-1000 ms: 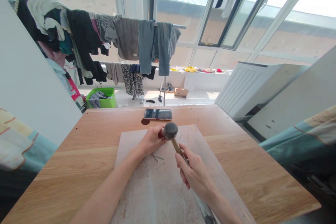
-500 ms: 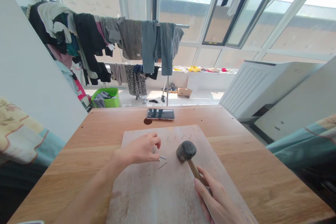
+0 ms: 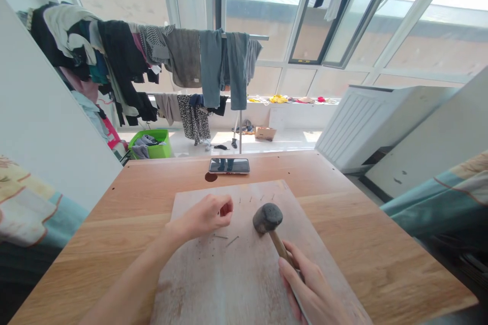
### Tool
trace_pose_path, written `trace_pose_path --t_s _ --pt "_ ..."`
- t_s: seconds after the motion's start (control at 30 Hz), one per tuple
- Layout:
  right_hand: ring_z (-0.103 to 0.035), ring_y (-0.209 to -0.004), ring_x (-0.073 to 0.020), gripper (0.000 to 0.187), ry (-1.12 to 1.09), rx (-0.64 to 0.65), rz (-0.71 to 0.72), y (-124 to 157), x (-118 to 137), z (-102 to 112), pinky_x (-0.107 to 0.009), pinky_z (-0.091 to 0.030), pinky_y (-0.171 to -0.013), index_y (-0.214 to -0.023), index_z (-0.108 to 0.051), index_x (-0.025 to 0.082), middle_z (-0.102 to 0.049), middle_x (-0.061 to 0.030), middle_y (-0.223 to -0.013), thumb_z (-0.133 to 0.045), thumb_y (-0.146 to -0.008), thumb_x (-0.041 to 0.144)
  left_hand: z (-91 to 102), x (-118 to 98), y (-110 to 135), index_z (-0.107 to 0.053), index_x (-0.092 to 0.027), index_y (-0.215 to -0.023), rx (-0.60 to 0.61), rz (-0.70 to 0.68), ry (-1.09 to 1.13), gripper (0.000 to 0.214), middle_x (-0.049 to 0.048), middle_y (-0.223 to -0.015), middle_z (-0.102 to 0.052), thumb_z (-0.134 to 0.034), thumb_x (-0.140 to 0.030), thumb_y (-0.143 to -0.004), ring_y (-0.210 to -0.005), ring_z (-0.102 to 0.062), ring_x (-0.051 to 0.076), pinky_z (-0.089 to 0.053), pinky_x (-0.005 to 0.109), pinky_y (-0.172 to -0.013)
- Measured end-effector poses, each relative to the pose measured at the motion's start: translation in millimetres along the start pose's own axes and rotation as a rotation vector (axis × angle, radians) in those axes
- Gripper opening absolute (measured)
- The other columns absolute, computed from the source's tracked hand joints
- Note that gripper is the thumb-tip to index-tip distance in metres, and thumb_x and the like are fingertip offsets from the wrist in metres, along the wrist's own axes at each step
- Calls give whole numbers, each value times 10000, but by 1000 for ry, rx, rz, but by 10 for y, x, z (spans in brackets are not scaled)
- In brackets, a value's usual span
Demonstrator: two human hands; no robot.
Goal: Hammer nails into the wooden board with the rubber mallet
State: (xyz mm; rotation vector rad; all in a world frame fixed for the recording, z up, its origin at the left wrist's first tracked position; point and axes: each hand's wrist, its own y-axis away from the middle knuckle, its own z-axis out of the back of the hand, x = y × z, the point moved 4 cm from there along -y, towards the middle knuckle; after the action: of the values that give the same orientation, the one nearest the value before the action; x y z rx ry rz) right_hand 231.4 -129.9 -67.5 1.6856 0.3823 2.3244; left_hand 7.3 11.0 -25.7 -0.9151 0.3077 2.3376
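- Mallet, lower middle of the frame, its head over the pale board — handle wrapped in the person's right hand.
- Left hand, lower left of centre: fingers curled towards the thumb — whether they pinch anything cannot be told.
- Four nails stand in a row, right of that hand; two loose nails lie below it.
- Phone on the table, near frame centre.
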Motion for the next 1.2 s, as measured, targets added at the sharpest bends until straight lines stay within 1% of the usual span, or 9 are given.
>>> trace_pose_path --t_s 0.13,0.33,0.5,0.6,0.73,0.83,0.93,1.03,1.2 --pt "-481 -325 -82 561 -5 -23 14 2 3 6 -160 -329 -258 -1308 -555 201 -520 61 -646 -496 -899 582 49 106 -32 -636 -188 -901 -86 -3 -19 126 -10 -784 -625 -557 -149 -811 -695 -573 143 -442 244 -671" --pt "-467 -317 -64 533 -22 -36 8 24 8 -20 -142 -311 -260 -1310 -550 193 -499 70 -652 -481 -919 549 80 30 -148 -650 -177 -795 -137 -49 -173 136 35 -848 -646 -533 -129 -846 -773 -603 175 -452 281 -751" --pt "-474 -325 -58 555 -20 -13 -9 -5 -29 -17 -136 -331 -263 -1327 -526 170 -490 76 -668 -471 -919 541 100 -29 -165 -654 -167 -770 -101 -51 -258 156 43 -844 -636 -543 -68 -817 -768 -605 178 -459 281 -744" --pt "-483 -333 -62 557 -14 -6 -10 -3 -20 -11 -135 -329 -260 -1336 -518 170 -490 75 -676 -471 -921 538 106 -49 -146 -668 -162 -781 -81 -51 -292 169 58 -866 -645 -535 -84 -850 -788 -620 187 -467 290 -756" --pt "-485 -337 -67 544 -20 -4 -19 8 -12 -4 -140 -338 -268 -1350 -517 190 -495 77 -666 -480 -925 528 66 22 -147 -691 -172 -812 -127 -56 -177 183 55 -894 -682 -530 -139 -894 -801 -644 183 -482 288 -771" --pt "-483 -341 -70 550 -8 16 -22 6 -22 -6 -145 -347 -273 -1367 -508 201 -497 76 -664 -477 -930 533 21 156 -158 -689 -182 -885 -227 -28 5 116 23 -840 -695 -572 -180 -882 -745 -641 161 -499 270 -742" --pt "-486 -350 -72 562 -4 23 -30 7 -26 -4 -145 -324 -267 -1366 -508 210 -507 67 -683 -484 -922 552 -25 245 -163 -679 -177 -909 -296 -33 95 99 17 -834 -685 -594 -215 -877 -730 -627 151 -510 267 -735" --pt "-493 -361 -75 566 3 32 -8 18 2 -2 -153 -340 -275 -1358 -517 198 -516 57 -697 -481 -923 557 -61 249 -161 -706 -173 -913 -294 -74 102 134 38 -913 -679 -580 -215 -893 -747 -616 145 -510 274 -753" --pt "-474 -348 -78 601 -25 -1 -29 23 29 6 -163 -328 -267 -1365 -535 193 -519 61 -665 -531 -888 559 -80 246 -142 -749 -177 -1055 -296 -114 103 242 54 -960 -678 -542 -211 -934 -777 -621 145 -512 286 -796"
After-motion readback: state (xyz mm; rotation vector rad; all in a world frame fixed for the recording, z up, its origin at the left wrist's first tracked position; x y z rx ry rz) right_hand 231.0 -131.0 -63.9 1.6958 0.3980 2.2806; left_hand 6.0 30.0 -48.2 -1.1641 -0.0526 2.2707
